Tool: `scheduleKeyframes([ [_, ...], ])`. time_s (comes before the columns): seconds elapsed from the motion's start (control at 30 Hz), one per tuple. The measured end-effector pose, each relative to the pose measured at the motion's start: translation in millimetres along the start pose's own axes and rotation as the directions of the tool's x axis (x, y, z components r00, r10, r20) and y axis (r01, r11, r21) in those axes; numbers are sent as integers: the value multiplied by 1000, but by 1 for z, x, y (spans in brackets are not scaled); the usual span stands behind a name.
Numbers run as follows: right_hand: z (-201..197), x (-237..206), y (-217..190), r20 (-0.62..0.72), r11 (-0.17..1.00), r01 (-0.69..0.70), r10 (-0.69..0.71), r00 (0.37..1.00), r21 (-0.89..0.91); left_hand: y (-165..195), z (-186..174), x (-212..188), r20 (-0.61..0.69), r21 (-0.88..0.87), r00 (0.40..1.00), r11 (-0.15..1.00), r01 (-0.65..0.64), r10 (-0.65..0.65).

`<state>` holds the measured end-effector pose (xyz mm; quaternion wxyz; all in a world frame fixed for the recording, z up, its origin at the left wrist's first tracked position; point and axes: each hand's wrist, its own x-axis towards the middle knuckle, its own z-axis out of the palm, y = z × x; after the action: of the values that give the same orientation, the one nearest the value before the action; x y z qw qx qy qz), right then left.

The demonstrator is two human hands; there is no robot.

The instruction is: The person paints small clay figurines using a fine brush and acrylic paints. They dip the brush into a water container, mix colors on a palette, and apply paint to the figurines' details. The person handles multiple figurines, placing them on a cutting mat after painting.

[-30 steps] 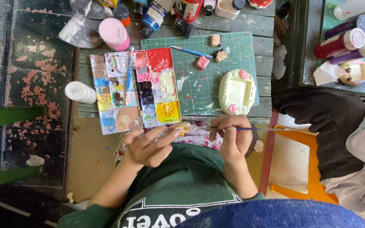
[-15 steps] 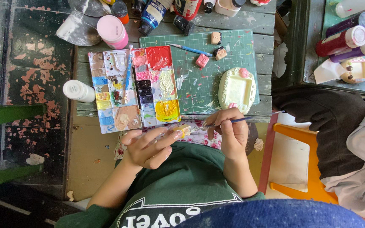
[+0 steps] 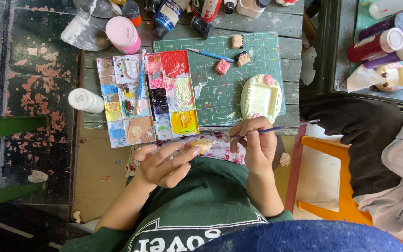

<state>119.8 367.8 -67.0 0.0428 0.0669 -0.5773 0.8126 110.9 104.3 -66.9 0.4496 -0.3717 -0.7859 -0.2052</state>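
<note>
Two hands: left hand (image 3: 162,163) grips one figurine (image 3: 200,145), seemingly; right hand (image 3: 256,140), one brush (image 3: 276,129).

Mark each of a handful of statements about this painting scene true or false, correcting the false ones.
1. The right hand holds a thin paintbrush. True.
2. The left hand holds a small yellowish piece in its fingertips. True.
3. The paint palette lies right of the cream tray-shaped piece. False: it lies left of it.
4. The green cutting mat is bare. False: a blue brush and small painted pieces lie on it.
5. A pink-capped bottle lies above the palette. True.
</note>
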Motion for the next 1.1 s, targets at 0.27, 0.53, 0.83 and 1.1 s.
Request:
scheduleKeyframes([
  [0.27,2,3,-1,44,1000,-10,10,999,-16,0,-3,3,21,-18,1000,1000,7,-7],
  [0.53,-3,6,-2,131,998,32,-25,991,-55,-1,-2,1,31,-25,1000,1000,0,1],
  [0.83,0,5,-10,-131,999,12,-18,991,-46,-3,-1,-3,-3,-11,1000,999,31,-31],
  [1.1,13,4,1,-100,999,25,-29,995,-43,-1,-4,0,10,-38,999,998,42,-42],
])
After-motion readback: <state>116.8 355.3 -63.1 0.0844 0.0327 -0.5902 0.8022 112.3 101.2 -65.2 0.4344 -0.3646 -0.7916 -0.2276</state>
